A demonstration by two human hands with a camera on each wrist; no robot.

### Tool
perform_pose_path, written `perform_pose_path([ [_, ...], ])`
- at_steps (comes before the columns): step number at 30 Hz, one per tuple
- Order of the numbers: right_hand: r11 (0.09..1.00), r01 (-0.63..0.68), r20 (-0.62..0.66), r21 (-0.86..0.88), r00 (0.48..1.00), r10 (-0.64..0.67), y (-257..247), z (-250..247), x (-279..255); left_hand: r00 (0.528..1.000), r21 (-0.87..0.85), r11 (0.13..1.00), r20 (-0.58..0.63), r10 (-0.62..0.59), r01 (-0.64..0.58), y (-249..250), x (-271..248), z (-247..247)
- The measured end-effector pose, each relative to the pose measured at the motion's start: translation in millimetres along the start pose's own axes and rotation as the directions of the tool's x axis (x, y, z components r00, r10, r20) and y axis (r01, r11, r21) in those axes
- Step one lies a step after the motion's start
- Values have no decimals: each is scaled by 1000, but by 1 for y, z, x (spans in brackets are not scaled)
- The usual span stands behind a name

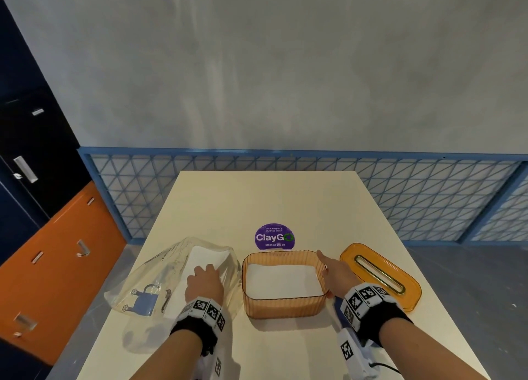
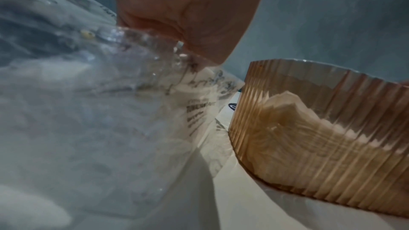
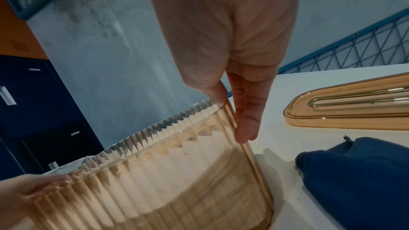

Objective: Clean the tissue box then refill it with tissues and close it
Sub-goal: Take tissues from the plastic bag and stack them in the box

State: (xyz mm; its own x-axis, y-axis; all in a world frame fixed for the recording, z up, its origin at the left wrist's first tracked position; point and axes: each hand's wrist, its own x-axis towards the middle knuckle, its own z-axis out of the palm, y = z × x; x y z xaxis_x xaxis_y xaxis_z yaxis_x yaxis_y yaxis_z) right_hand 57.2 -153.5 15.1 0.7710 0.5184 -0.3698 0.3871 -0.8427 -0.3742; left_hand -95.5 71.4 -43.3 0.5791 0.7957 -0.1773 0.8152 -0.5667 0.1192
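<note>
The amber ribbed tissue box (image 1: 283, 305) stands open at the table's middle with white tissues (image 1: 283, 279) inside. My right hand (image 1: 333, 275) holds its right wall (image 3: 250, 155), thumb at the rim and straight fingers (image 3: 247, 121) down the outside. Left of the box lies a clear plastic bag (image 1: 160, 279) holding a stack of white tissues (image 1: 205, 255). My left hand (image 1: 204, 282) reaches into the bag with fingers curled over that stack; in the left wrist view the plastic (image 2: 132, 80) hides the fingers. The amber slotted lid (image 1: 380, 275) lies right of the box.
A purple round ClayGo sticker (image 1: 274, 236) sits behind the box. A dark blue cloth (image 3: 358, 181) lies on the table right of the box, below the lid (image 3: 354, 111). A blue lattice rail (image 1: 400, 196) runs behind the table; orange and dark lockers (image 1: 57, 251) stand at left.
</note>
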Motion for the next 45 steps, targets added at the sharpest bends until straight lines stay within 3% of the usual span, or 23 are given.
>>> perform_pose_path([
  [5,1000,16,-8,-15,1000,-16,2,2,3,1000,80,997,17,13,-14,2,-5,-3],
  [11,993,25,70,-115,997,-17,-2,-9,7,991,140,985,-78,112,-101,-9,-10,-34],
  [14,992,124,-93,-3,988,-124,-24,-25,4,966,0,992,-227,122,-126,-11,-27,-67],
  [16,938,189,-69,290,982,-176,-53,-37,-4,911,-132,971,-390,135,-200,-7,-43,-85],
  [18,737,51,152,674,967,-206,-84,-47,-18,820,-127,935,-529,219,-332,-3,-58,-96],
  [19,616,-53,258,786,933,-249,-97,-51,-24,758,-88,901,-579,302,-426,0,-62,-96],
  [21,491,-156,360,857,863,-354,-111,-59,-33,607,-8,802,-657,446,-598,7,-72,-88],
  [22,474,-153,360,867,850,-385,-113,-62,-37,560,8,753,-664,496,-659,11,-76,-83],
  [23,475,-128,339,871,855,-392,-114,-63,-39,552,-4,717,-642,532,-697,13,-78,-79],
  [25,522,-39,264,852,893,-365,-110,-64,-41,598,-90,693,-592,540,-715,16,-82,-66],
  [26,554,-3,238,833,905,-352,-106,-65,-40,662,-210,700,-583,471,-683,16,-82,-61],
  [27,577,18,223,816,913,-343,-102,-67,-40,767,-419,678,-535,353,-604,18,-86,-62],
  [28,589,27,215,807,917,-337,-97,-70,-40,879,-662,587,-424,218,-465,20,-89,-66],
  [29,588,23,214,808,920,-330,-92,-72,-40,954,-856,423,-282,101,-298,23,-90,-71],
  [30,576,9,214,817,924,-318,-87,-75,-41,993,-960,256,-114,18,-115,26,-88,-75],
  [31,557,-11,218,831,927,-306,-83,-78,-41,998,-993,102,63,-8,64,27,-84,-78],
  [32,532,-31,226,846,925,-304,-79,-80,-43,974,-973,-49,225,25,226,27,-78,-78],
  [33,507,-49,234,861,922,-310,-77,-81,-44,929,-914,-171,356,102,369,27,-72,-77],
  [35,468,-64,242,882,911,-332,-72,-81,-47,815,-763,-296,498,298,574,27,-66,-78],
  [37,442,-83,248,893,911,-331,-68,-81,-49,741,-705,-280,513,433,652,29,-66,-84],
  [38,426,-101,248,899,919,-306,-65,-81,-49,737,-725,-248,495,460,642,31,-66,-88],
  [40,420,-129,238,898,947,-217,-59,-79,-48,768,-796,-171,466,440,581,34,-67,-95],
  [45,546,-146,203,825,978,-44,-51,-62,-39,888,-946,102,323,326,307,44,-70,-98],
])
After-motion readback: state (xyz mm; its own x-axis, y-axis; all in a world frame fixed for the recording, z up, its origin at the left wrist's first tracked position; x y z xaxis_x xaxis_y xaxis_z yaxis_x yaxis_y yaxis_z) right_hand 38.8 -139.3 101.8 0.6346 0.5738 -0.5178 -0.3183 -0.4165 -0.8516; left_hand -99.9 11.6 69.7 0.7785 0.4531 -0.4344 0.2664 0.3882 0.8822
